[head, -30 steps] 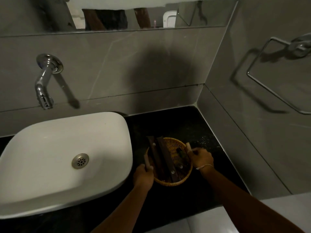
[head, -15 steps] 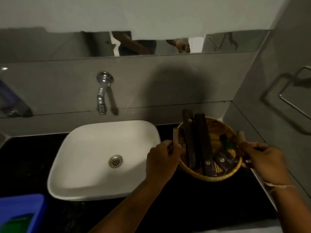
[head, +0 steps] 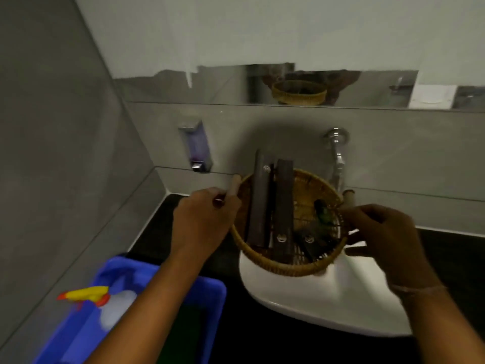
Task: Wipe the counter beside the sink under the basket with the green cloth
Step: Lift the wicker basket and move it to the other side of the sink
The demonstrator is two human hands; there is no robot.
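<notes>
A round wicker basket (head: pixel 270 264) with dark toiletry packets in it hangs in the air over the left part of the white sink (head: pixel 322 303). My left hand (head: pixel 202 227) grips its left handle and my right hand (head: pixel 388 240) grips its right handle. The black counter (head: pixel 157 232) shows to the left of the sink and below it. A dark green patch, which looks like the green cloth (head: pixel 183 334), lies in the blue tub (head: pixel 212 292) under my left forearm, mostly hidden.
The blue tub sits on the counter at the lower left and also holds a white spray bottle (head: pixel 115 308) with a yellow and red trigger. A soap dispenser (head: pixel 195 145) and a chrome tap (head: pixel 337 153) are fixed to the grey tiled wall. A mirror strip above reflects the basket.
Both hands have lifted the basket off the counter at the right of the sink and carried it leftward over the basin. The view has swung left, and the blue tub has come into sight.
</notes>
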